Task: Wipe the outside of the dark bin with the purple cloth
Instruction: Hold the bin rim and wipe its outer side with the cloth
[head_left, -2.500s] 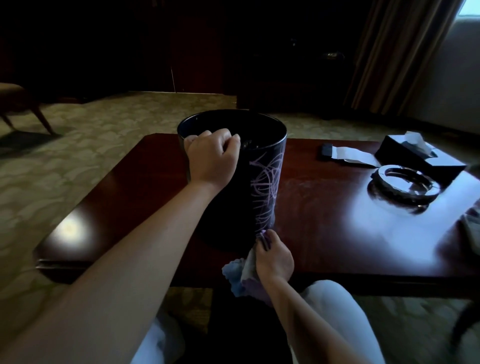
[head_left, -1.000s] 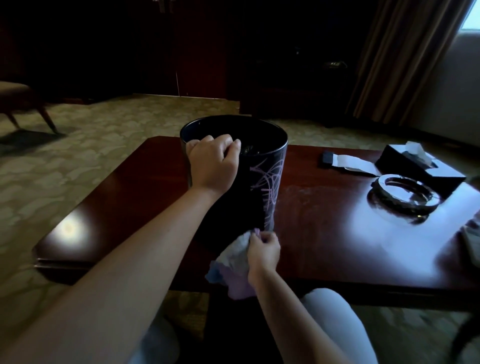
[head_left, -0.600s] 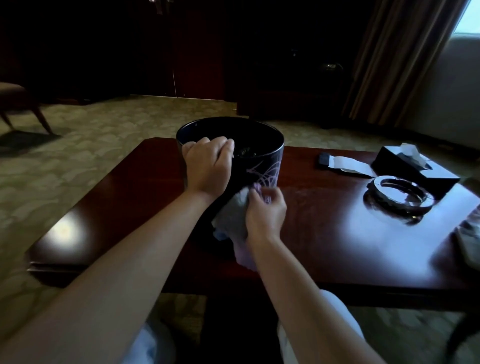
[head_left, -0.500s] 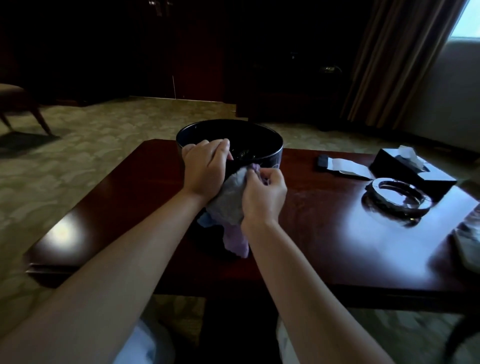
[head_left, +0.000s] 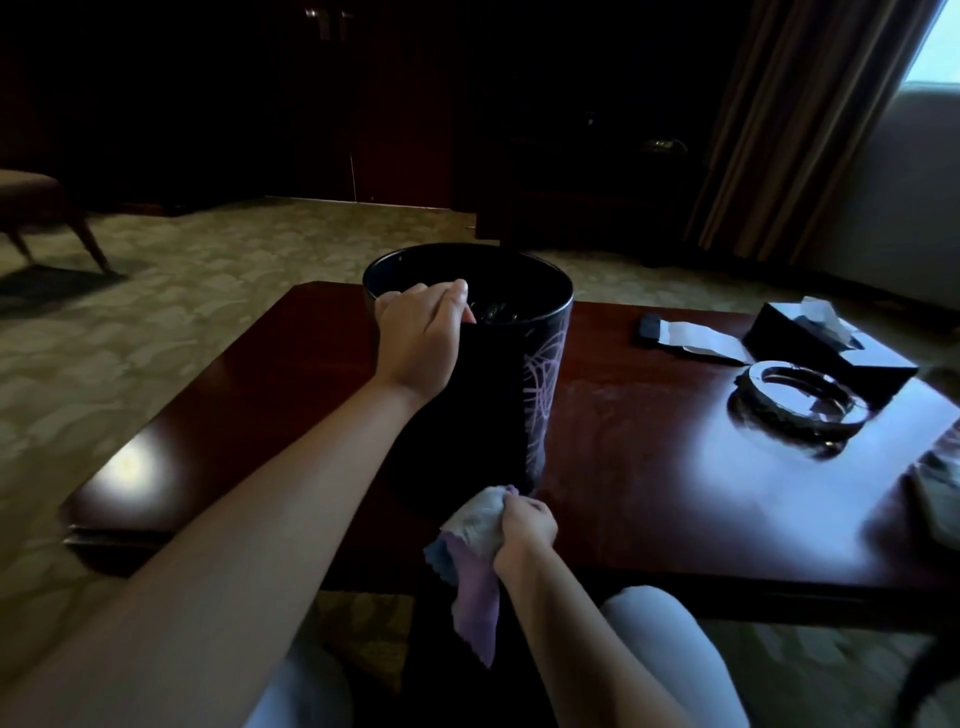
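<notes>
The dark bin stands upright on the reddish wooden table, with pale scribbled lines on its right side. My left hand grips the near left part of its rim, fingers curled over the edge. My right hand holds the bunched purple cloth low down at the foot of the bin's near side. The cloth's loose end hangs below the table's front edge.
On the right of the table are a round glass ashtray, a dark tissue box, a small dark item with a white paper and something pale at the right edge. Patterned carpet, a chair leg and curtains lie beyond.
My right hand moved the cloth up the bin's near side to the rim, then back down to its foot. My left hand has stayed on the rim.
</notes>
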